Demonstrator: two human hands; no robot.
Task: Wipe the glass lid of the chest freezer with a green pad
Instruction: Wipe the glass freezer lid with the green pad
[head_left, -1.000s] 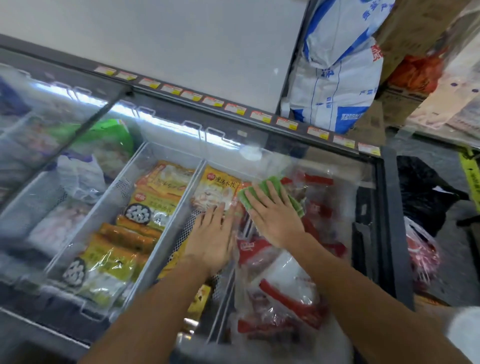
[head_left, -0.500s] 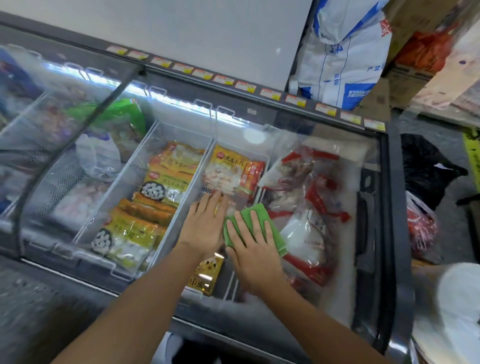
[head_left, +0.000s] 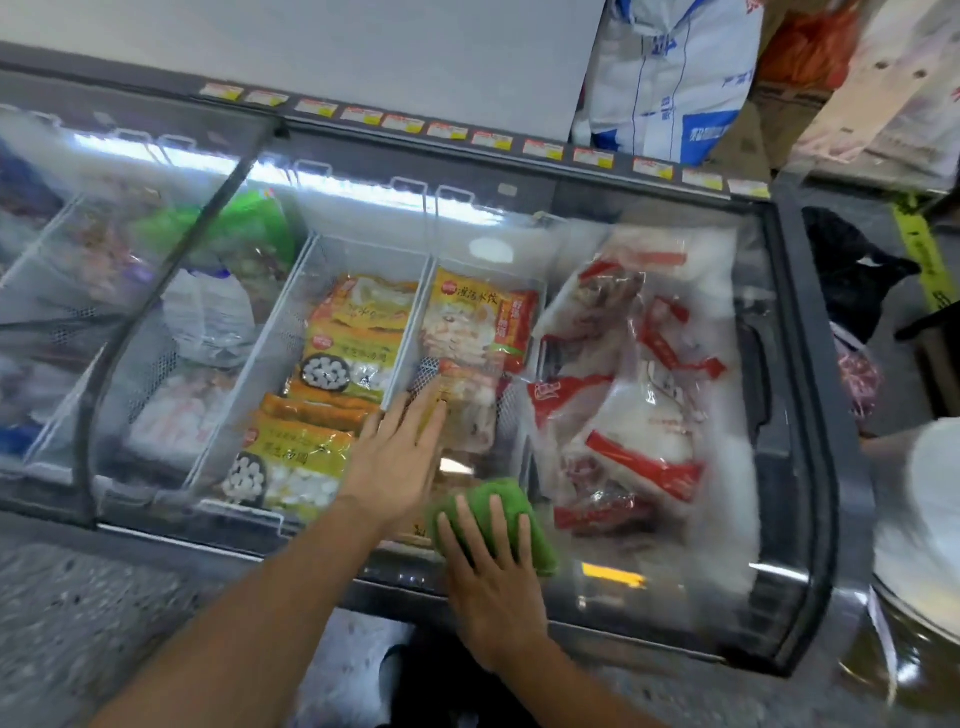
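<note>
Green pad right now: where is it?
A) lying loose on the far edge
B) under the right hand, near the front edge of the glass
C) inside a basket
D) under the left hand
B: the right hand presses flat on the green pad near the glass lid's front edge; the left hand rests bare on the glass beside it.

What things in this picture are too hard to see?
- Price tags, head view: print too small.
- Food under the left glass lid: blurred by frost and glare.
- Green pad: mostly covered by the right hand.
- Sack: cut off by top edge.
</note>
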